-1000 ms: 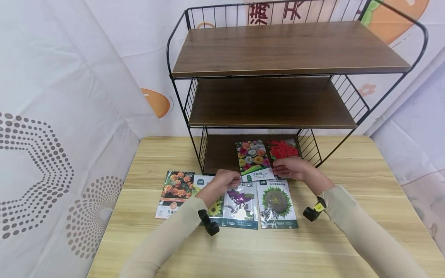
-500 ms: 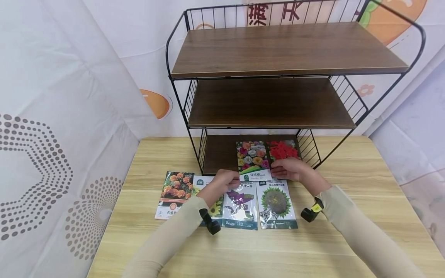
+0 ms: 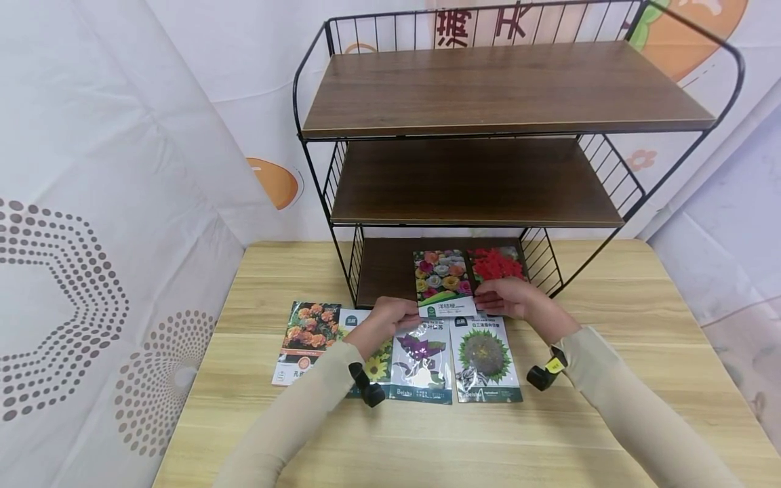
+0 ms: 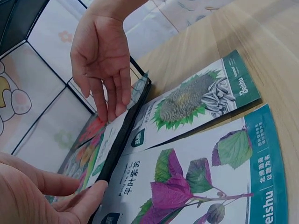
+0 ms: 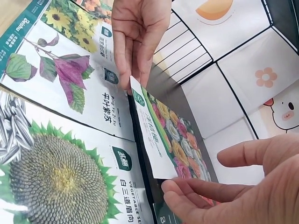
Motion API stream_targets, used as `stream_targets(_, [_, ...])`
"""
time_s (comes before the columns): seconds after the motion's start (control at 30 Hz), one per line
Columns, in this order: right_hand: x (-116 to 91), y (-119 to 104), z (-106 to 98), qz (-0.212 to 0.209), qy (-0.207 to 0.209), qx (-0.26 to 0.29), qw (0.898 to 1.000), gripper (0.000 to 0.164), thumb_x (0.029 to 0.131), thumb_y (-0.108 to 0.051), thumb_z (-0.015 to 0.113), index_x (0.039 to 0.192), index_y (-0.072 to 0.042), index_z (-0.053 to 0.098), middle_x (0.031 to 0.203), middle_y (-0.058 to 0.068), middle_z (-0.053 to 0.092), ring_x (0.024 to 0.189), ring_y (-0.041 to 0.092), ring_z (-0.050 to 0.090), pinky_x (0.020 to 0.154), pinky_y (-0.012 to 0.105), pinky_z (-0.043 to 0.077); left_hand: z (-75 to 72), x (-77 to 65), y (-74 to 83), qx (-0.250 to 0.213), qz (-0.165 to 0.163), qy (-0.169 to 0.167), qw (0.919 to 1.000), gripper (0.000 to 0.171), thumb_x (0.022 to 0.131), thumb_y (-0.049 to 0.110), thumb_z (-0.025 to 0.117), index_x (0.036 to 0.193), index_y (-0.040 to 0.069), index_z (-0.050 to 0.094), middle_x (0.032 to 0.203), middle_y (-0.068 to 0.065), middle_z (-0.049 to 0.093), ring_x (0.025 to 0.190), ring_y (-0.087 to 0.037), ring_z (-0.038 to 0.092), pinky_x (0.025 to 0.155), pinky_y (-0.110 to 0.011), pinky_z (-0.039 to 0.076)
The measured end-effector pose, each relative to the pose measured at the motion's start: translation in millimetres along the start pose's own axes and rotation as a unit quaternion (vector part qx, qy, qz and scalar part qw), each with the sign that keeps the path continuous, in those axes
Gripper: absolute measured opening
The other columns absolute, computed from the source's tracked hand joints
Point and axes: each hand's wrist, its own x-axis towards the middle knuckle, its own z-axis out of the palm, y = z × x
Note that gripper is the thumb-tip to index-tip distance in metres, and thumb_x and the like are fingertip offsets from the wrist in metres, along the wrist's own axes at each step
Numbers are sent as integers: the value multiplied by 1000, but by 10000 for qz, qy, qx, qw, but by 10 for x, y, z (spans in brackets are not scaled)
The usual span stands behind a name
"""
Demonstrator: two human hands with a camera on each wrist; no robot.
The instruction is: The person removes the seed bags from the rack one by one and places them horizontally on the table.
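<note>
A seed packet with multicoloured roses-like flowers (image 3: 443, 278) leans over the front edge of the bottom shelf, its white lower edge toward me. My left hand (image 3: 386, 325) pinches its lower left corner between thumb and fingers; the right wrist view shows this corner between the fingertips. At the lower right corner my right hand (image 3: 509, 295) touches the packet with extended fingers, the thumb standing apart in the right wrist view. A red-flowered packet (image 3: 495, 263) lies on the shelf beyond the right hand, partly covered by it.
Before the shelf, packets lie in a row on the wooden table (image 3: 464, 447): orange marigolds (image 3: 310, 329), yellow flowers (image 3: 377, 368) partly under the left arm, a purple-leaved plant (image 3: 421, 366) and a sunflower head (image 3: 485, 359). Two upper shelf boards (image 3: 476, 181) with black wire frames overhang the hands.
The multicoloured flower packet has shifted slightly left, and both hands have moved very slightly with it. The other packets stay where they were.
</note>
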Motion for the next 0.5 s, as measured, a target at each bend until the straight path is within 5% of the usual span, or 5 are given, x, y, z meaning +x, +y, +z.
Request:
stream_targets(0.2, [4, 18, -2, 0, -195, 105, 9998, 46, 96, -9, 48, 134, 14, 35, 100, 8, 65, 102, 23, 62, 107, 40, 44, -16, 47, 0, -84, -25, -78, 9999, 37, 85, -8, 60, 122, -6, 57, 124, -27, 56, 99, -32, 66, 84, -33, 59])
stream_targets(0.5, [19, 57, 0, -22, -267, 715, 9971, 48, 95, 1, 47, 137, 17, 28, 92, 4, 64, 84, 11, 63, 92, 30, 55, -12, 81, -6, -375, 3, -278, 9989, 44, 85, -13, 58, 128, -8, 51, 128, -29, 52, 105, -35, 62, 84, -32, 59])
